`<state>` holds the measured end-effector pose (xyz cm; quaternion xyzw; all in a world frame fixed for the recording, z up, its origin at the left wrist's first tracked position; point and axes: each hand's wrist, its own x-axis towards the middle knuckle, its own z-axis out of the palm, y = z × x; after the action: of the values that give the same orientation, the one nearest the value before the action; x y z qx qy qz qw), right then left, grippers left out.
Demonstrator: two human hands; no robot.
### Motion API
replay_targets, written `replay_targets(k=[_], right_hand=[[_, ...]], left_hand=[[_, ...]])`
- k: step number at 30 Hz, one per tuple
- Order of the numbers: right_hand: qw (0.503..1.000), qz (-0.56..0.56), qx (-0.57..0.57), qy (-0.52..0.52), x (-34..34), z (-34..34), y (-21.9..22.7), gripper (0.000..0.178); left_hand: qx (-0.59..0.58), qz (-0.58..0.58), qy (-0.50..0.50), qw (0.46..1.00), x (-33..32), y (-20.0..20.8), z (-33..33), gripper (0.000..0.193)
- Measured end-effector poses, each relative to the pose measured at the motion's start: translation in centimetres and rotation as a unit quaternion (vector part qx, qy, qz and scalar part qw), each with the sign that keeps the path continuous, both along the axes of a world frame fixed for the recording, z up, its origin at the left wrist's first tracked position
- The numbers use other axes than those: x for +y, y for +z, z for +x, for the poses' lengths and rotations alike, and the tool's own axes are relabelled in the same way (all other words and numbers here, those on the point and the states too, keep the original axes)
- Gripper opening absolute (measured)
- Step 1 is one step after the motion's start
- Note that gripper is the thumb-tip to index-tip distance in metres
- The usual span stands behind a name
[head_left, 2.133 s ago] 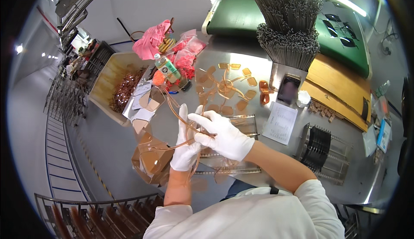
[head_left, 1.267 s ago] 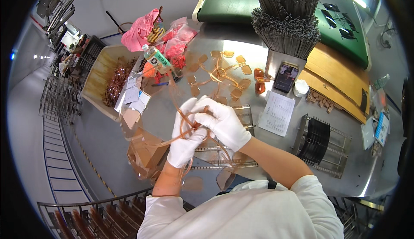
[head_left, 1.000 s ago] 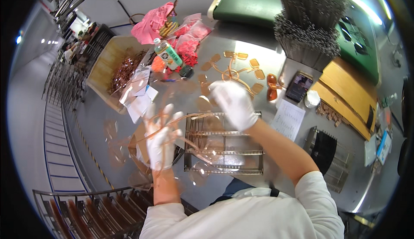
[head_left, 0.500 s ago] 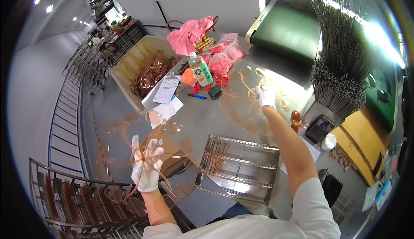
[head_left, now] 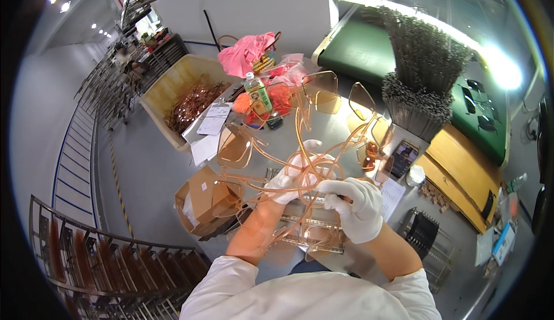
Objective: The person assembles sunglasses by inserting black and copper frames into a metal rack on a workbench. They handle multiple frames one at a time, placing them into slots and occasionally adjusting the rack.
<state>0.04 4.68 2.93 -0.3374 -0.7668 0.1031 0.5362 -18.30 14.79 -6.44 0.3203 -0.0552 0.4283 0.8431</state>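
Clear amber plastic moulding branches (head_left: 299, 132) spread out in front of me, with flat lens-shaped panes (head_left: 235, 148) at their ends. Whether this is one piece or two overlapping, I cannot tell. My left hand (head_left: 291, 178), in a white glove, is closed around the middle where the branches meet. Beside it my right hand (head_left: 359, 210), also gloved, is closed with finger and thumb on a branch. A short brown stub shows at its fingers; its kind is unclear. Under the hands lies a metal slotted rack (head_left: 329, 244), partly covered by the branches.
An open cardboard box (head_left: 209, 199) stands left of the hands. Farther off are a cream bin (head_left: 164, 95) of amber scraps, a drink bottle (head_left: 258, 95) and papers (head_left: 214, 118). A bundle of thin wires (head_left: 418, 100), a phone (head_left: 405, 157) and a green conveyor (head_left: 355, 49) stand right.
My right hand has come back from the far side of the table to the middle. My left hand has moved right with its amber branches, and both hands now meet there.
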Motion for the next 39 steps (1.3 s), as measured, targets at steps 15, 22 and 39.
replay_targets(k=[15,22,39], right_hand=[[0.998,-0.019,0.001,-0.064,-3.9,3.6,0.9,0.012],[0.994,-0.067,0.053,-0.07,-3.9,2.8,0.5,0.012],[0.993,-0.033,-0.11,0.004,-6.2,3.1,1.1,0.058]], left_hand=[[0.057,0.124,0.013,0.991,-2.4,1.8,6.3,0.078],[0.022,0.219,0.01,0.975,-2.8,3.6,7.6,0.094],[0.12,0.182,0.163,0.962,0.8,4.8,5.0,0.079]])
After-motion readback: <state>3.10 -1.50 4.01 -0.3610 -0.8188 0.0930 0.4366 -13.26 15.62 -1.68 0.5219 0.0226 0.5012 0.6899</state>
